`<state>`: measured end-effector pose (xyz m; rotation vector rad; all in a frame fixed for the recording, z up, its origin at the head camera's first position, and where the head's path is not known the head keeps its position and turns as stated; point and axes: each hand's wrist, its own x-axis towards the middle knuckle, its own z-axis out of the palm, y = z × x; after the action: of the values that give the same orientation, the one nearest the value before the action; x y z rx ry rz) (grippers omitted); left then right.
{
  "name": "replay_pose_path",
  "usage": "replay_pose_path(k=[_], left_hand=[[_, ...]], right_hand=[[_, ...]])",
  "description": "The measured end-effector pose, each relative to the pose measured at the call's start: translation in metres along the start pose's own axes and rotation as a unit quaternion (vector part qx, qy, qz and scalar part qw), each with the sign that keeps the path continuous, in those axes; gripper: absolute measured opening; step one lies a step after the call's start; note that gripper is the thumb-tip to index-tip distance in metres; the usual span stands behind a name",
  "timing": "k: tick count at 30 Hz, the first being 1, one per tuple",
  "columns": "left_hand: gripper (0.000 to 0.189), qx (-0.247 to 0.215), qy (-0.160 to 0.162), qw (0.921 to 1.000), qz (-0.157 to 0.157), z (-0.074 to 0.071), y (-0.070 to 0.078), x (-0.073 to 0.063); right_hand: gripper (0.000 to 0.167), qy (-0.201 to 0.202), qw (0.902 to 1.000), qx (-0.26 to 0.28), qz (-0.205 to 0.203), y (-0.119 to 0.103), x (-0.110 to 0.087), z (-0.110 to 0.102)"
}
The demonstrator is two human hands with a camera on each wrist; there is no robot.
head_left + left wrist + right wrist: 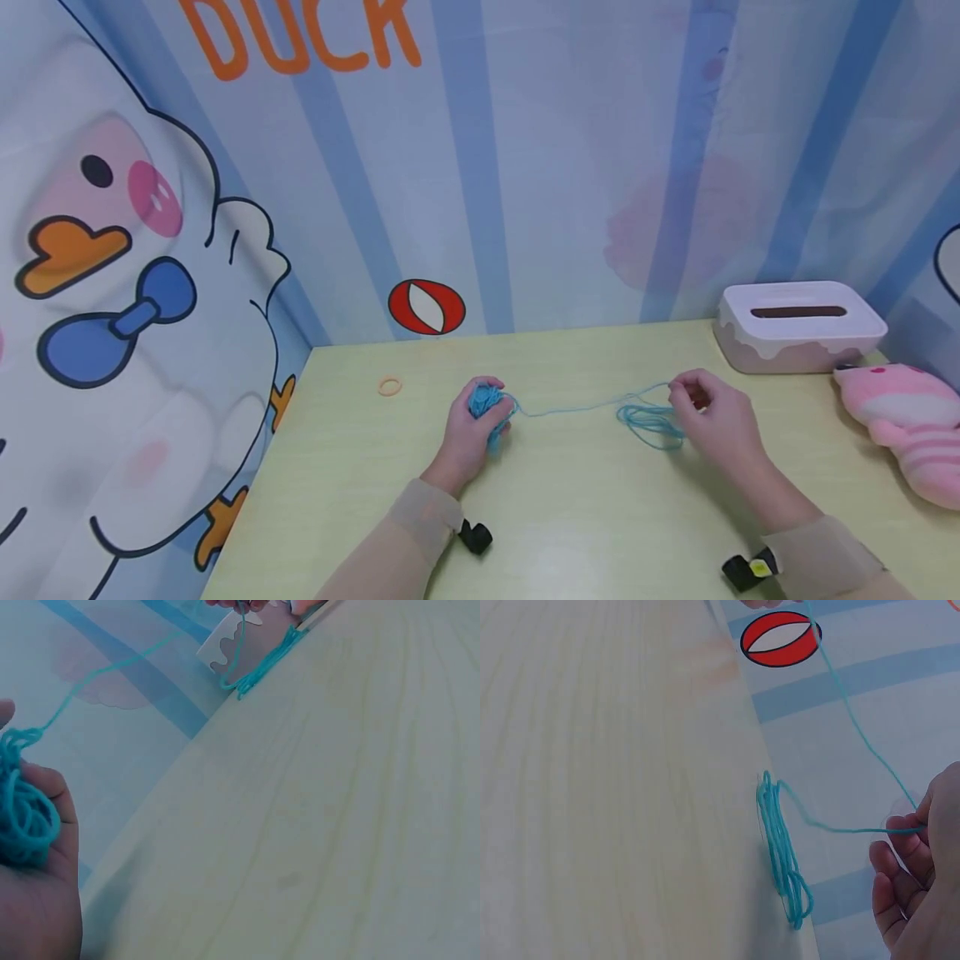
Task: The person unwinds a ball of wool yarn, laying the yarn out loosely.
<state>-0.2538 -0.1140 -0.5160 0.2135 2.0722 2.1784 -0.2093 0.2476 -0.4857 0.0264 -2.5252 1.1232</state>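
A bundled clump of turquoise yarn (483, 400) lies in the left hand (467, 433), whose thumb and fingers curl round it. From that clump a single strand (577, 409) runs across to the right hand (716, 412), which pinches it between thumb and forefinger. Just left of the right hand, a loose looped pile of the same yarn (651, 425) rests on the table. In the right wrist view the pile (782, 855) shows as long folded loops, joined by a strand to the pinching fingertips (906, 823).
On the pale wooden table (555, 517), an orange ring-shaped band (389, 386) lies left of the left hand. A pink and white tissue box (798, 329) stands at the back right, with a pink plush toy (911, 429) before it. A printed curtain (555, 167) hangs behind.
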Motion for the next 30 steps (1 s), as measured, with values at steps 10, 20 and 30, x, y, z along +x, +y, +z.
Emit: replay_pose_path(k=[10,20,30], left_hand=[[0.035,-0.013,0.025,0.9994,0.02,0.0,-0.002,0.002],[0.022,-0.033,-0.001,0.9993,0.017,0.001,-0.003,0.001],[0.035,-0.038,-0.019,0.9989,0.019,0.003,0.001,0.0]], right_hand=[[0.027,-0.034,0.9964,-0.071,0.03,0.02,0.001,-0.017],[0.029,-0.11,0.986,-0.116,0.049,0.023,0.001,-0.009],[0.023,-0.014,0.9981,-0.017,-0.059,-0.033,-0.003,0.028]])
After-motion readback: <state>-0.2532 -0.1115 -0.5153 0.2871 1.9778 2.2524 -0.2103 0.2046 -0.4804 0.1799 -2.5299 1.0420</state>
